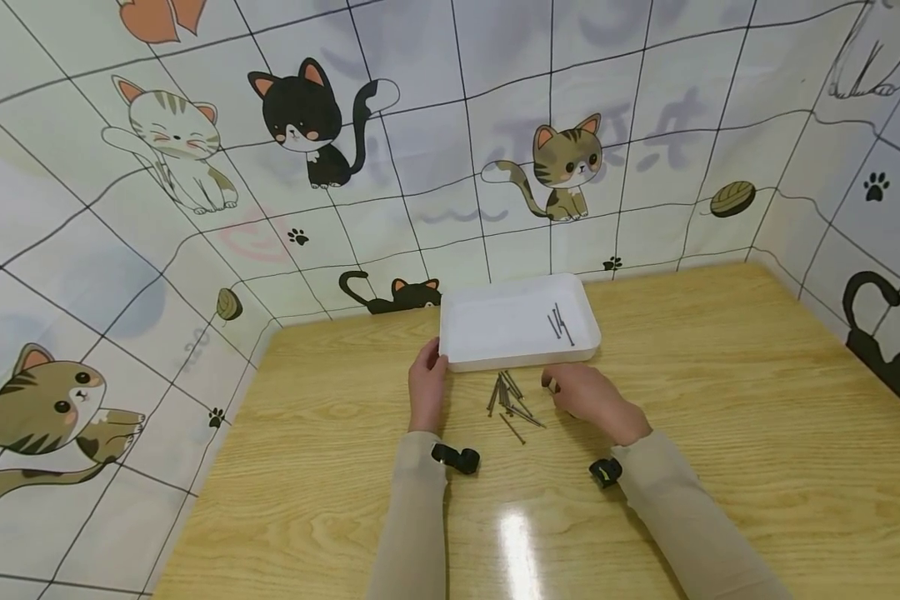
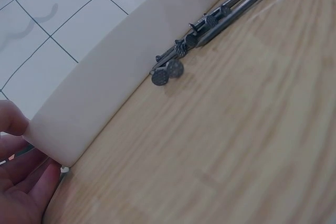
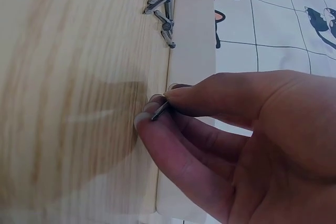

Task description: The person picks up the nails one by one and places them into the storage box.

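A white rectangular tray stands at the back of the wooden table, with several nails lying in its right part. My left hand grips the tray's near left corner; in the left wrist view its thumb and fingers sit around that corner. My right hand is just in front of the tray's right half, low over the table. Between thumb and fingertips it pinches a nail, partly hidden by the fingers. A loose pile of grey nails lies on the table between the hands.
The wooden table reaches back to a wall sheet printed with cartoon cats and grid lines, close behind the tray. Black straps with small devices sit at both wrists.
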Tool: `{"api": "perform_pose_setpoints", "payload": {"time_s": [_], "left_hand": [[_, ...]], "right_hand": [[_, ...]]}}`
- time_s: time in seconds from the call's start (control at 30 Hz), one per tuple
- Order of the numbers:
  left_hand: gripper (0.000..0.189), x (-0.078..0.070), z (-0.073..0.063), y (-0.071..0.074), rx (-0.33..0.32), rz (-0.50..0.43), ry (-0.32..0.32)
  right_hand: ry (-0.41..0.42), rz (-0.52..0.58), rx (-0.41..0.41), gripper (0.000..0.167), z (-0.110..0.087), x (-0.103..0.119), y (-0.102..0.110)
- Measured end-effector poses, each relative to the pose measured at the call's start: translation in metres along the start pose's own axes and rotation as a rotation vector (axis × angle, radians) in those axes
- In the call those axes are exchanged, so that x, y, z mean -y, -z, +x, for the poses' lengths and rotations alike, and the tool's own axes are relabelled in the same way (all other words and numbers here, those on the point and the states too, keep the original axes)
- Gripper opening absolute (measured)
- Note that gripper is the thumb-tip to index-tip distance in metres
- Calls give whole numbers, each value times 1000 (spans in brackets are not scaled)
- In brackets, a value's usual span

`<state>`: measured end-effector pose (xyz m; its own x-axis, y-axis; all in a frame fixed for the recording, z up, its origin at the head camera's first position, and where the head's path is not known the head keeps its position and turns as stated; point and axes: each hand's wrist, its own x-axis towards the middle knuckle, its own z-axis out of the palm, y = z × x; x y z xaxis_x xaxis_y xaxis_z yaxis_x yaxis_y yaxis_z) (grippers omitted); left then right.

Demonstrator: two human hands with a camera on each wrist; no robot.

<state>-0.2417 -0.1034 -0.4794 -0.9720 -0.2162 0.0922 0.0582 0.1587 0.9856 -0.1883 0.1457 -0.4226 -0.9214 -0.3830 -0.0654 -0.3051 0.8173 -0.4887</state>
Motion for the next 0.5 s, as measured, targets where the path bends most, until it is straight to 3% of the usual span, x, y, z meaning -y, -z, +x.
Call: {"api": "perform_pose_setpoints", "payload": {"time_s": [0.5], "left_hand": [[38,0,0,-1,-5,-10,8]], "right_hand": [[-39,155,67,31,2,-4,2]]}}
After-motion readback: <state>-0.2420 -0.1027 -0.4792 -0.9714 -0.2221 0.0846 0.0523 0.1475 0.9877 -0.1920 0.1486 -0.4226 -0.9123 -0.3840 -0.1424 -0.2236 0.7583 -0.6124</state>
